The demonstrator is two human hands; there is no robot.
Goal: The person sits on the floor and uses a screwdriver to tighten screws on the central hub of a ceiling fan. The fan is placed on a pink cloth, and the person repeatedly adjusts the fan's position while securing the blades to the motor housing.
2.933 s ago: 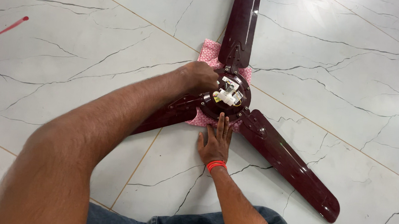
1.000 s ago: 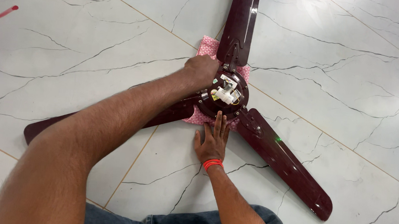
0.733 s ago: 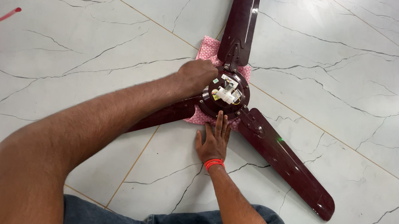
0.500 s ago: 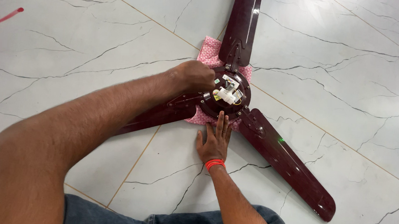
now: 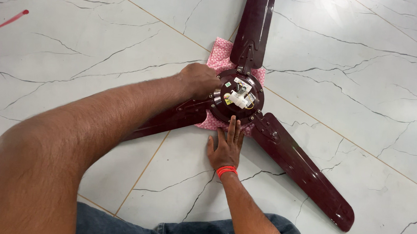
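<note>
Ceiling fan (image 5: 237, 97) lies on pink cloth (image 5: 218, 59); left hand (image 5: 199, 79) curled against hub's left edge, right hand (image 5: 225, 150) flat, fingers together, near side.

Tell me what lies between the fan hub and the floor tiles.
A pink patterned cloth lies under the fan hub, its edges showing around it on the floor in the head view.

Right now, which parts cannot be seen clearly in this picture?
Head view:
- Left hand fingertips: curled against the fan hub; any tool hidden.
- Left fan blade: covered by the forearm.
- Top blade: cut off by the top edge.
- Pink cloth: mostly under the hub.
</note>
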